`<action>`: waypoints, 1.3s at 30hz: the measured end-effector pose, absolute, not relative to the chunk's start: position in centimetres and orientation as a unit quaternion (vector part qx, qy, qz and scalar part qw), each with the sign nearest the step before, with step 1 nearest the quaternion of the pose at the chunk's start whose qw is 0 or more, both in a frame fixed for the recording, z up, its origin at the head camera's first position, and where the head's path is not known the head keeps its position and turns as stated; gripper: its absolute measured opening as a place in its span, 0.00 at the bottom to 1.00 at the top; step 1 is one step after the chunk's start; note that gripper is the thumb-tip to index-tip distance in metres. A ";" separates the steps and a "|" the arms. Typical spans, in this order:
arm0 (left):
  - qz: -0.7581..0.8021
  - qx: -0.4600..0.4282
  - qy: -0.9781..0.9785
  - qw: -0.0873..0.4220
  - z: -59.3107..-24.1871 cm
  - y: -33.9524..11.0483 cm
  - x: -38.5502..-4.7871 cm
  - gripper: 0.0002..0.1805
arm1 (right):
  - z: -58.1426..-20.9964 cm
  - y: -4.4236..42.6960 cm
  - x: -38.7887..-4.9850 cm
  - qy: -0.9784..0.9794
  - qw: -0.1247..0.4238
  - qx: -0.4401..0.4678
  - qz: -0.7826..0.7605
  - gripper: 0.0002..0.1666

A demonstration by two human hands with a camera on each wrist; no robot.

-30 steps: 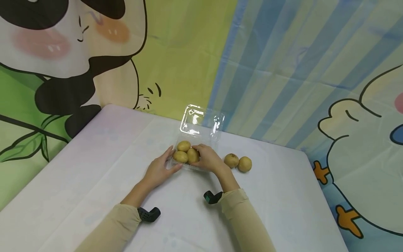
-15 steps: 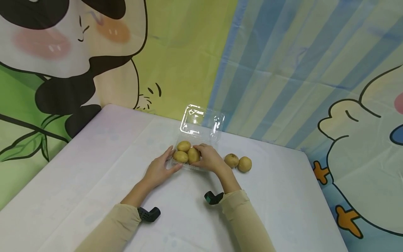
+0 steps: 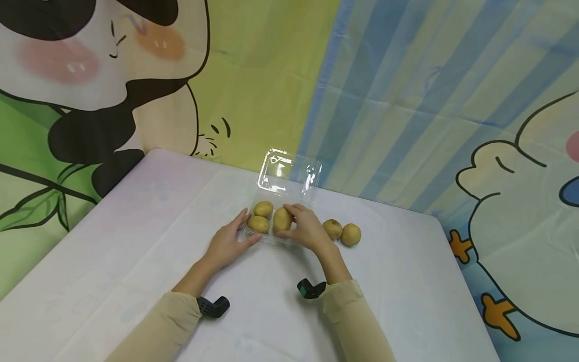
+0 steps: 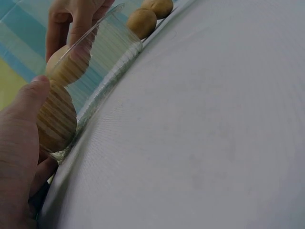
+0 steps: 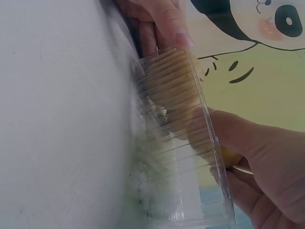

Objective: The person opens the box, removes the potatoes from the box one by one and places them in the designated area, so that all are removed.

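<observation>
In the head view, a clear plastic clamshell container stands with its lid raised. Two yellow-brown oval fruits that look like kiwis lie at its left end. My left hand holds that end, thumb at the front; in the left wrist view the thumb lies at the rim. A third kiwi is pinched between thumb and fingers of my right hand, at the container's right part. The left wrist view shows this kiwi through the clear wall.
Two loose kiwis sit side by side on the white-covered table, just right of my right hand. Behind the table's far edge hangs a printed cloth with cartoon animals.
My right hand has shifted slightly right with its kiwi, which now stands apart from the two at the left. The left hand keeps its place on the container.
</observation>
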State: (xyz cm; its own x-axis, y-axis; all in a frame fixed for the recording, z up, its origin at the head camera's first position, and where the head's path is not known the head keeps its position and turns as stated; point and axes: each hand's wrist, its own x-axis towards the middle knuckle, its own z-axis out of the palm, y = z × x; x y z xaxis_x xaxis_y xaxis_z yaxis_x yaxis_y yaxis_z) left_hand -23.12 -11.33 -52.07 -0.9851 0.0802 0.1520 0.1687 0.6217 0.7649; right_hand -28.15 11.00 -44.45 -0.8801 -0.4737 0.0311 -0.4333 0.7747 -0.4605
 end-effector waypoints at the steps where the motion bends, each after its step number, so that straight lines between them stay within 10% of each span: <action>1: -0.428 -0.069 -0.899 0.052 -52.1 -11.3 -23.1 0.53 | -44.5 11.1 -28.1 0.940 0.037 -0.238 -0.240 0.49; 39: -0.429 -0.082 -0.898 0.047 -52.3 -11.5 -23.3 0.52 | -43.9 22.9 -25.7 0.899 -0.137 -0.128 -0.396 0.48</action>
